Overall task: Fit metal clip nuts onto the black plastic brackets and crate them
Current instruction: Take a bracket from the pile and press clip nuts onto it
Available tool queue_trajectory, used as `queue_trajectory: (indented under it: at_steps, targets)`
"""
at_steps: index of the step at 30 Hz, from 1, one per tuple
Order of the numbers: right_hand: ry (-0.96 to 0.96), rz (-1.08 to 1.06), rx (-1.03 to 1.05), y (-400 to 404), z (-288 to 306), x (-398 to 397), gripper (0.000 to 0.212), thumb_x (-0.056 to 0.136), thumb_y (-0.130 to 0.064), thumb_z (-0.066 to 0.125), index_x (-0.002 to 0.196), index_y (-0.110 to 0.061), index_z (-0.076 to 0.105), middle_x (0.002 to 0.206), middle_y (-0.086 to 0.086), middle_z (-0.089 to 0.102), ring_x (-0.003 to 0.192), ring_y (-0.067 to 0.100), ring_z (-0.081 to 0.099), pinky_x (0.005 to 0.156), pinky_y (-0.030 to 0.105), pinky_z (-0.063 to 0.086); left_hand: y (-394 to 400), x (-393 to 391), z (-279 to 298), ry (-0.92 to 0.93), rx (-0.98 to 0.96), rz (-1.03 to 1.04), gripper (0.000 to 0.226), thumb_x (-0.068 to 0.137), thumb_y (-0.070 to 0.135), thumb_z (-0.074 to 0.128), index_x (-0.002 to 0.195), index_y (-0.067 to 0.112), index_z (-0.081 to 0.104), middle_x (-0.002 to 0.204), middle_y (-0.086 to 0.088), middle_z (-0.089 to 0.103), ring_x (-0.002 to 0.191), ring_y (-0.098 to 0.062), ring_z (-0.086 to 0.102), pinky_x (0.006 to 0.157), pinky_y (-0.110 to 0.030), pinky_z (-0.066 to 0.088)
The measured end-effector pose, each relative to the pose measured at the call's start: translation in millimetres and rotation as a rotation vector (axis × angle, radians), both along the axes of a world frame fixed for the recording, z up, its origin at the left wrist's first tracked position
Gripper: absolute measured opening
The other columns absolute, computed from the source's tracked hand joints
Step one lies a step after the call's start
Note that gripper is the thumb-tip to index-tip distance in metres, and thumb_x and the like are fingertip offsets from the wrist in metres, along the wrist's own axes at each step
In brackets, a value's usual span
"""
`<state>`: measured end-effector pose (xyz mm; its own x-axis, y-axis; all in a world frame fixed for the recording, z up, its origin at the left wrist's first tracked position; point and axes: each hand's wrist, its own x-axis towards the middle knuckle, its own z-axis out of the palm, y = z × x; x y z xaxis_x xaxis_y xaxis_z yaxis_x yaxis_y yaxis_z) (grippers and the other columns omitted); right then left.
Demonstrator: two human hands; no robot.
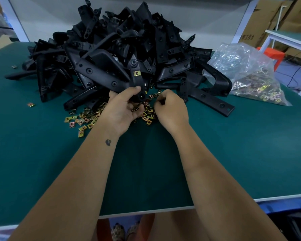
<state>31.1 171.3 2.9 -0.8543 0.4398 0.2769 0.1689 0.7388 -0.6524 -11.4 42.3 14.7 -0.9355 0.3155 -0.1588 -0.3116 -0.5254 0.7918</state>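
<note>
Green table [146,171] with loose clip nuts [83,119] scattered near the hands. Left hand [123,110] grips a black bracket [136,73], upright, one nut fitted. Right hand [170,108], fingers curled over the nuts; contents cannot be told. Behind: bracket heap [111,40]; right, bag of nuts [247,72].

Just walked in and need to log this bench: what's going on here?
A person is fitting clip nuts. The left hand grips a black bracket that already carries one nut, while the right hand picks among the loose clip nuts on the green table. A heap of brackets lies behind.
</note>
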Motion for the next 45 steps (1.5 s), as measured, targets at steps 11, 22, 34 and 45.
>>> queue_trajectory:
  at_steps: [11,22,34,45]
  targets:
    - [0.360,0.211,-0.856,0.5,9.6,-0.8,0.031,0.083,0.012,0.064,0.088,-0.018,0.073,0.082,-0.002,0.072,0.077,0.006,0.068,0.075,0.019,0.053,-0.6,-0.6,1.3,0.008,0.075,0.012,0.039,0.090,0.001,0.064,0.121,0.014,0.044,0.111,-0.010,0.061,0.083,-0.015,0.063,0.057,-0.020,0.050]
    - [0.345,0.319,-1.059,-1.3,11.5,0.5,0.015,0.094,0.001,0.058,0.095,-0.005,0.072,0.085,0.008,0.070,0.075,0.012,0.067,0.070,0.023,0.054,-3.6,-1.9,2.0,-0.036,0.108,-0.086,0.031,0.092,0.000,0.050,0.121,0.009,0.045,0.111,-0.012,0.058,0.082,-0.017,0.058,0.059,-0.021,0.051]
    - [0.233,0.337,-1.079,-5.0,14.7,2.8,0.010,0.096,-0.006,0.058,0.091,-0.004,0.067,0.079,0.009,0.066,0.065,0.016,0.059,0.057,0.023,0.051,-1.5,7.4,6.3,0.069,0.002,-0.128,0.057,0.094,-0.001,0.047,0.148,-0.001,0.032,0.117,-0.013,0.058,0.083,-0.017,0.060,0.065,-0.023,0.053]
    - [0.244,0.357,-1.133,-5.3,17.8,5.0,0.015,0.098,-0.005,0.054,0.087,-0.003,0.065,0.079,0.011,0.066,0.064,0.016,0.059,0.058,0.023,0.051,-1.5,2.8,1.6,0.072,0.029,-0.120,0.051,0.093,-0.001,0.048,0.143,-0.001,0.038,0.117,-0.014,0.059,0.082,-0.016,0.062,0.065,-0.023,0.054]
